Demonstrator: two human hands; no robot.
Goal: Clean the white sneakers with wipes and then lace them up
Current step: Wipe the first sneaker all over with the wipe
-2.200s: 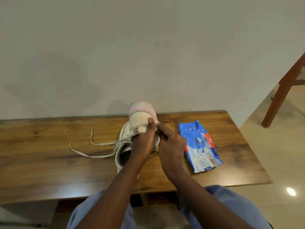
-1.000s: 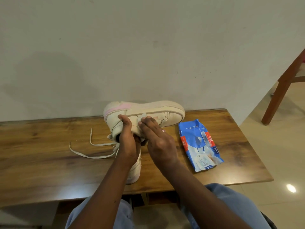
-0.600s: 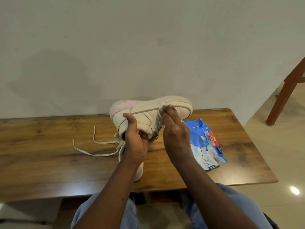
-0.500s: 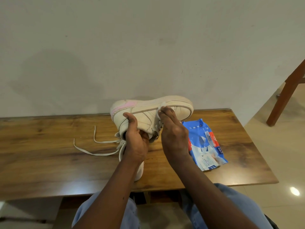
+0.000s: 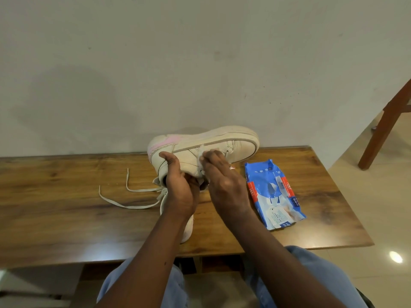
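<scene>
Desk (image 5: 55,207): brown wood with visible grain, far edge against the wall. Three items lie directly on it.
1. White sneaker (image 5: 188,230), centre, near the front edge. It is largely hidden behind the person's left forearm (orientation cannot be read).
2. Loose white lace (image 5: 124,204), two strands flat on the wood. They trail left from the sneaker's far end, tips apart.
3. Blue wipes packet (image 5: 273,194), right part of the desk. It lies flat at a slant, apart from the sneaker.
</scene>
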